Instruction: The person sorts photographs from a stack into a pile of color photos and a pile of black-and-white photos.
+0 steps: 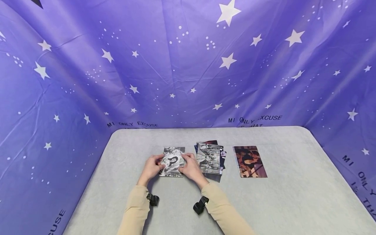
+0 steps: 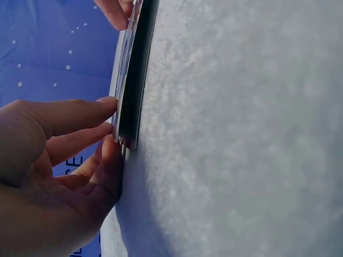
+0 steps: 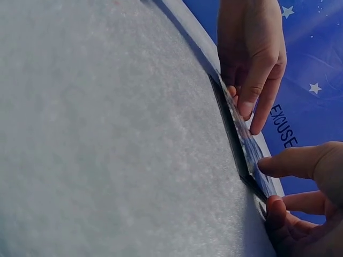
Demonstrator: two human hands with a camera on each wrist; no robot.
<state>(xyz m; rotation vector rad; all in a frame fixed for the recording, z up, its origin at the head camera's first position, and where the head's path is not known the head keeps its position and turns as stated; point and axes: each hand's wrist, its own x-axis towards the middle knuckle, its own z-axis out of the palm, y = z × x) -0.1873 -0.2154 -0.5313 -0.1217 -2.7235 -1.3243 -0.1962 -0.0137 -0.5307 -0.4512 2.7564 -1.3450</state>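
Note:
In the head view, a black-and-white photo print lies between my two hands, left of the table's middle. My left hand pinches its left edge with bent fingers, and my right hand holds the right edge. From the left wrist view, the print is raised slightly at one side, over a dark layer below it; whether that is another print or shadow I cannot tell. The right wrist view has my right hand with a fingertip on the print's face and others at its edge.
Just right of my right hand lies a loose, overlapping pile of prints, a black-and-white one on top. Farther right is a single colour print. Purple star-patterned cloth stands behind and beside the grey table.

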